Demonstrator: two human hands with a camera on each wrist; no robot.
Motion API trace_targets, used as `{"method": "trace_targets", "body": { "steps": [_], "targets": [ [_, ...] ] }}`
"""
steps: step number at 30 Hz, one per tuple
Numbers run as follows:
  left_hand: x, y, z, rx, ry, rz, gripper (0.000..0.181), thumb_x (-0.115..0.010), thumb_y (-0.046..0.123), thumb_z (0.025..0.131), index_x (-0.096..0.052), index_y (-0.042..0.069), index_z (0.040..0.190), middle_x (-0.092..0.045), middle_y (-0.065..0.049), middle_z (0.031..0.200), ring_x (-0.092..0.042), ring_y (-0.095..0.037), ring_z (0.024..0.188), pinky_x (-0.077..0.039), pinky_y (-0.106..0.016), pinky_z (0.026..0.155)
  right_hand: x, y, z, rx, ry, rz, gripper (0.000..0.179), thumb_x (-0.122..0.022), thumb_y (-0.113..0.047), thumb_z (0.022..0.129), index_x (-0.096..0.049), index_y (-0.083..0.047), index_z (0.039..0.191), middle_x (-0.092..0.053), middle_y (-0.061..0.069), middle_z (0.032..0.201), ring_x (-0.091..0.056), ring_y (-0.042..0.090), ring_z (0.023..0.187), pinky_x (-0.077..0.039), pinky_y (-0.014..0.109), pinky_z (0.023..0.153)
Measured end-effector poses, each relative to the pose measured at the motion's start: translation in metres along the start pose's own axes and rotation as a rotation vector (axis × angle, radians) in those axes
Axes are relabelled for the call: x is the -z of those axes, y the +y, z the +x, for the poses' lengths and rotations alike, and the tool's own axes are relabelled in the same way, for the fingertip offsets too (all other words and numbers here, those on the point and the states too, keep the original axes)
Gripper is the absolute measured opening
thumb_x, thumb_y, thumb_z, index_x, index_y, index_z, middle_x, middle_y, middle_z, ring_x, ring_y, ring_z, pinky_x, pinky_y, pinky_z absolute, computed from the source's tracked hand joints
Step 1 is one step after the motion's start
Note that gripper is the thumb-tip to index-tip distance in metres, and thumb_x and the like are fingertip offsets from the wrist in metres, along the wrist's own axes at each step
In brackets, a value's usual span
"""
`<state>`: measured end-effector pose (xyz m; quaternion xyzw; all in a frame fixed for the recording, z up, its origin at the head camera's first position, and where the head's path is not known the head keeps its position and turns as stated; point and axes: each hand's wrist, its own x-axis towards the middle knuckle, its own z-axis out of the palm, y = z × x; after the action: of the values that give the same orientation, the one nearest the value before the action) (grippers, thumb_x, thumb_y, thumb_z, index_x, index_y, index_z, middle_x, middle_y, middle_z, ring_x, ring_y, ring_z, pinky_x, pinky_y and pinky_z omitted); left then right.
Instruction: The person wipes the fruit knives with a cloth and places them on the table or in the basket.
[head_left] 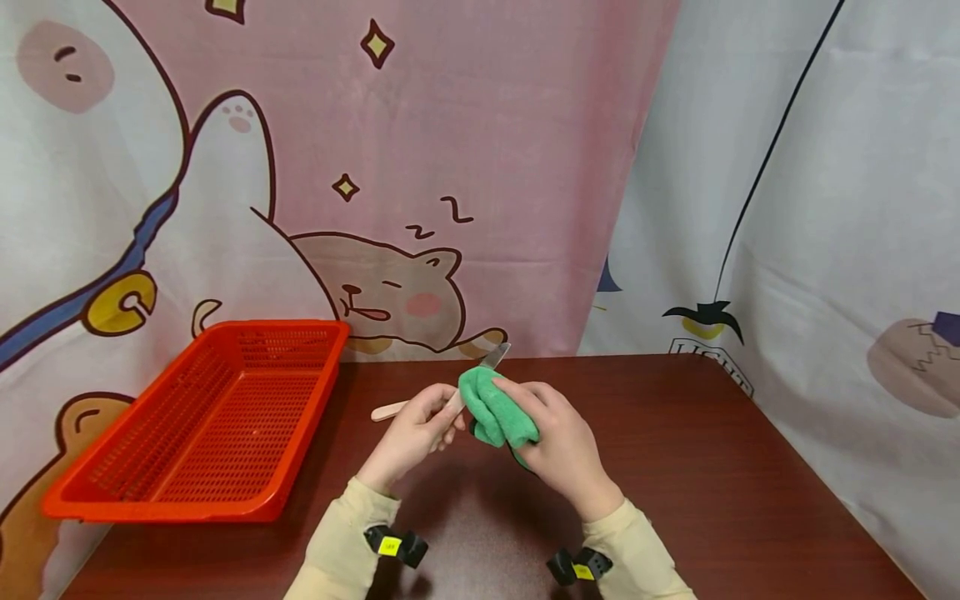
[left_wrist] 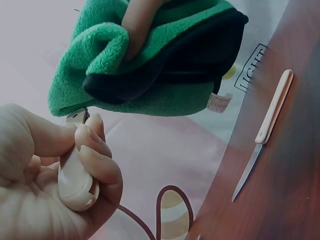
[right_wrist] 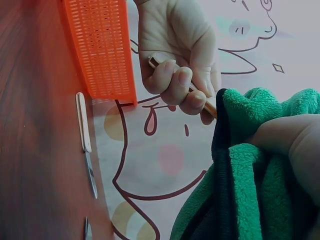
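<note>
My left hand grips the pale handle of a knife. Its blade sticks out beyond a folded green cloth with a dark underside. With the right hand I hold this cloth around the blade, thumb pressed into the fabric in the right wrist view. The cloth hides the blade's middle. A second knife, also pale-handled, lies unfolded on the table; in the head view its handle shows behind my left hand.
An orange-red perforated basket stands at the left of the dark brown table. Another metal blade tip appears at the bottom edge of the right wrist view. A printed cartoon curtain hangs along the table's far side.
</note>
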<state>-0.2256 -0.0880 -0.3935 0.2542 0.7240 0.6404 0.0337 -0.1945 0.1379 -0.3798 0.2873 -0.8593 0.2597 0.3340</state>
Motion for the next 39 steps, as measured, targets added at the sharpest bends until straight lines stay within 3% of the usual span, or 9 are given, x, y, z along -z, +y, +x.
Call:
{"method": "trace_targets", "body": {
  "steps": [9,19,30,34,39],
  "targets": [
    [-0.001,-0.001,-0.001,0.002,-0.022,-0.024,0.015,-0.053,0.006,0.102,-0.057,-0.003,0.113,-0.058,-0.013,0.083,-0.048,-0.015,0.061,-0.042,-0.022,0.052,0.0,0.005,-0.001,-0.036,-0.012,-0.022,0.08,-0.082,0.005,0.067,-0.059,-0.023,0.138,-0.062,0.008,0.113,-0.062,0.025,0.096,-0.054,0.039,0.069],
    [-0.001,-0.003,-0.001,-0.006,-0.044,-0.035,0.014,-0.052,0.002,0.101,-0.057,-0.003,0.113,-0.058,-0.009,0.081,-0.048,-0.013,0.061,-0.04,-0.022,0.051,0.008,0.018,-0.001,-0.091,0.058,-0.04,0.08,-0.08,0.008,0.065,-0.06,-0.023,0.136,-0.062,0.009,0.112,-0.062,0.028,0.096,-0.054,0.044,0.067],
    [-0.001,-0.004,-0.001,0.017,-0.044,-0.024,0.014,-0.056,0.01,0.101,-0.059,0.002,0.112,-0.058,-0.008,0.079,-0.047,-0.014,0.059,-0.039,-0.022,0.05,0.023,0.036,-0.002,-0.221,0.112,-0.067,0.077,-0.079,0.01,0.068,-0.06,-0.018,0.136,-0.062,0.017,0.114,-0.063,0.035,0.098,-0.052,0.051,0.071],
    [-0.001,-0.001,-0.002,0.0,0.005,0.074,0.011,-0.057,0.007,0.1,-0.06,0.004,0.11,-0.06,-0.005,0.079,-0.049,-0.016,0.06,-0.042,-0.024,0.052,0.027,0.038,-0.002,-0.239,0.132,-0.064,0.075,-0.08,0.009,0.07,-0.059,-0.018,0.137,-0.062,0.017,0.116,-0.063,0.035,0.099,-0.052,0.052,0.071],
    [-0.004,0.006,-0.003,-0.085,0.137,0.392,0.01,-0.06,0.004,0.098,-0.062,0.01,0.105,-0.061,0.001,0.078,-0.054,-0.015,0.064,-0.047,-0.029,0.059,0.028,0.036,-0.002,-0.225,0.142,-0.051,0.077,-0.081,0.01,0.069,-0.059,-0.019,0.138,-0.061,0.016,0.116,-0.063,0.035,0.099,-0.052,0.052,0.073]
  ]
}}
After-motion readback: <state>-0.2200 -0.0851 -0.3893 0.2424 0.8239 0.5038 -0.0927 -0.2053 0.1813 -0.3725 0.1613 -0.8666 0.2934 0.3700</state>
